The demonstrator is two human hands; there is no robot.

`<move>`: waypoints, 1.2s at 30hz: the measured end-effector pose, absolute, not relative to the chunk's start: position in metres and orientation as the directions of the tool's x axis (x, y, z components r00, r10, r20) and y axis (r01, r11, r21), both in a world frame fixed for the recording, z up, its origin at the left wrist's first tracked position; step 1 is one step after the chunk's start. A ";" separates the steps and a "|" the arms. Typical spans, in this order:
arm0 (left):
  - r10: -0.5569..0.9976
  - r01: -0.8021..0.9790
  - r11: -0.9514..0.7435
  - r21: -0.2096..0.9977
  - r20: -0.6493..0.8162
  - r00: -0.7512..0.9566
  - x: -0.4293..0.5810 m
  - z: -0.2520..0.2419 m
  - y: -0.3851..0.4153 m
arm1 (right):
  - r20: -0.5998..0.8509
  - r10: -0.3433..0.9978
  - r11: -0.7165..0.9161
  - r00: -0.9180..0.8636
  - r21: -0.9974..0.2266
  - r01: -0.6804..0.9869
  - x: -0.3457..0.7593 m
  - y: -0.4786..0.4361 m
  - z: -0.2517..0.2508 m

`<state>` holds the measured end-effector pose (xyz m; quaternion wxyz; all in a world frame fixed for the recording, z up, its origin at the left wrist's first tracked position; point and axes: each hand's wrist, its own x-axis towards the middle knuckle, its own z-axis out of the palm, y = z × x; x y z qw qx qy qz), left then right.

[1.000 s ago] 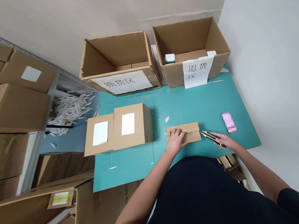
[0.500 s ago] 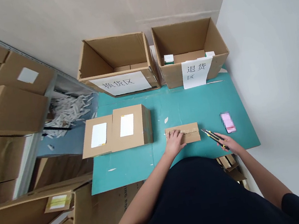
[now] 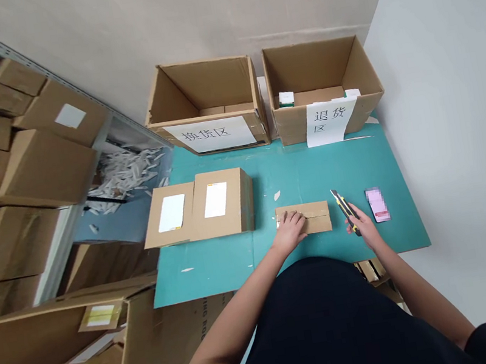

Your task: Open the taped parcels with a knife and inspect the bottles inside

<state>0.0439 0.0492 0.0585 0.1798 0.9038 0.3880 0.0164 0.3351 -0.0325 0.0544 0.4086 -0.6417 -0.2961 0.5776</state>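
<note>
A small flat cardboard parcel with a taped seam lies on the teal table near its front edge. My left hand rests flat on the parcel's left half, fingers spread. My right hand is closed round the handle of a yellow and black utility knife, just right of the parcel. The knife points away from me, its tip level with the parcel's far edge.
A pink phone lies right of the knife. Two labelled parcels sit at the table's left. Two open cartons with paper signs stand at the back. Shelves of boxes fill the left; an open carton stands below.
My right hand has swung the knife from pointing at the parcel's right end to pointing away from me beside it. My left hand has stayed on the parcel.
</note>
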 end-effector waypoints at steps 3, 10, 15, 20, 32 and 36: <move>0.734 0.728 -0.614 0.305 -0.118 0.669 0.046 0.069 0.048 | -0.396 0.899 -0.398 0.189 -0.917 -0.026 0.329 0.003 0.054; 0.923 0.922 -0.129 0.365 -0.296 0.246 0.038 0.080 0.011 | -0.346 0.935 -0.352 0.079 -0.934 0.067 0.308 0.084 0.041; 0.842 0.827 0.221 0.517 -0.529 0.106 0.028 0.070 0.006 | -0.395 0.918 -0.396 0.018 -0.918 0.030 0.306 0.078 0.029; 0.885 0.836 0.139 0.530 -0.446 0.136 0.047 0.062 0.029 | -0.451 0.885 -0.435 0.113 -0.889 -0.143 0.297 0.013 0.020; 0.875 0.916 -0.058 0.396 -0.422 0.238 0.083 0.063 0.044 | -0.299 0.899 -0.219 0.321 -0.940 -0.263 0.291 0.030 0.029; 0.867 0.913 -0.029 0.408 -0.445 0.226 0.076 0.053 0.028 | -0.266 0.948 -0.240 0.177 -0.958 -0.157 0.297 0.095 0.020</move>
